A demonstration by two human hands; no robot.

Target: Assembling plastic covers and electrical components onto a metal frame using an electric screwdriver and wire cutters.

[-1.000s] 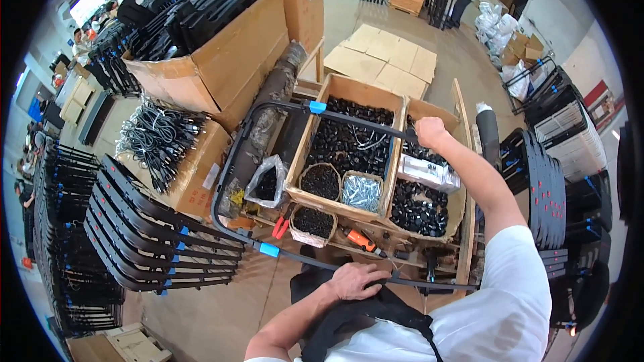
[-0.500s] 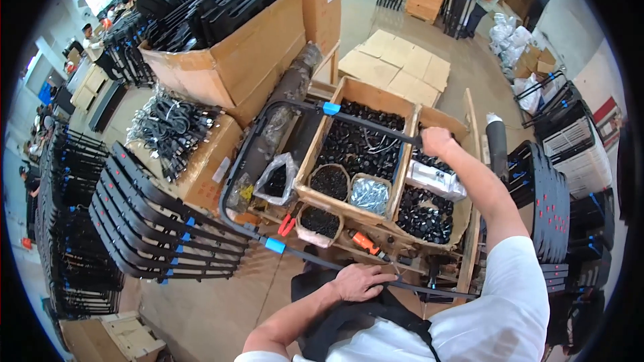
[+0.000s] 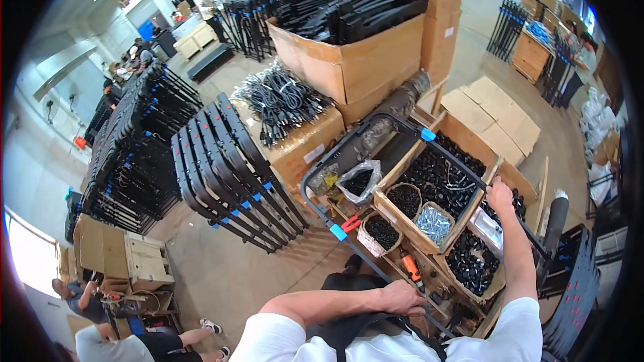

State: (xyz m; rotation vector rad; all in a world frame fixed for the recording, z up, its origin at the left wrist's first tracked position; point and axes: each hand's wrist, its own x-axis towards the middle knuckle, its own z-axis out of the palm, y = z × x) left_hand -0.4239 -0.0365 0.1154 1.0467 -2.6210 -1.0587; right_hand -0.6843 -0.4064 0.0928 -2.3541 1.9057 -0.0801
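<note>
A black U-shaped tube frame [image 3: 310,177] with blue bands lies across the parts bins, its curved end to the left. My right hand [image 3: 500,197] is closed round its far tube, above the wooden bin. Nearer my body, my left hand [image 3: 404,297] is curled over the near tube, with its fingertips partly hidden. Below the frame, a wooden bin [image 3: 437,249] holds small black parts, a cup of black screws [image 3: 404,200] and a bag of silvery screws [image 3: 433,223]. An orange power screwdriver [image 3: 410,265] and red-handled pliers [image 3: 351,223] lie beside my left hand.
Several similar black frames [image 3: 225,161] stand stacked to the left. Behind them, a carton carries coiled cables [image 3: 285,104], and a large carton [image 3: 376,70] holds black parts. A grey roll [image 3: 555,218] stands at right. People sit at lower left [image 3: 127,345].
My view has swung left, so the bins and frame appear farther right. My left hand has gone from lying flat on the near tube to curling over it; my right hand keeps hold.
</note>
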